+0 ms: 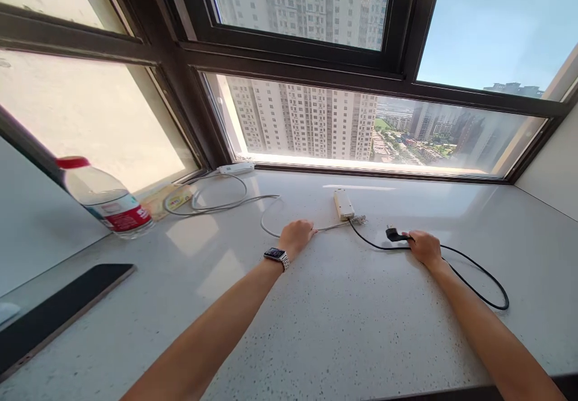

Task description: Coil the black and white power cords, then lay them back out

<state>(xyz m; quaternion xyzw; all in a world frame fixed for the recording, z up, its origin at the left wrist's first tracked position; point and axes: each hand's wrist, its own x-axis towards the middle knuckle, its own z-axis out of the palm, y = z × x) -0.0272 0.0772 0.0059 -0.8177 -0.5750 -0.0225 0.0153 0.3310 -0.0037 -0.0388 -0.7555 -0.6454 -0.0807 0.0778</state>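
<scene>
My left hand [295,236], with a watch on its wrist, rests closed on the white cable [266,227] of a white power strip [344,203] lying on the pale stone sill. My right hand [423,246] is closed around a black cable [474,274] just behind its black plug [394,233]. The plug points left, a short way to the right of the power strip. A black cable also runs from the strip's near end down to the right, then loops back on the sill beside my right forearm.
A water bottle [106,199] with a red cap and red label stands at the left. Beside it lie a small yellow packet [169,199] and a white adapter [235,168] with coiled white cable. A dark flat panel [58,307] lies at the near left. Windows surround the sill.
</scene>
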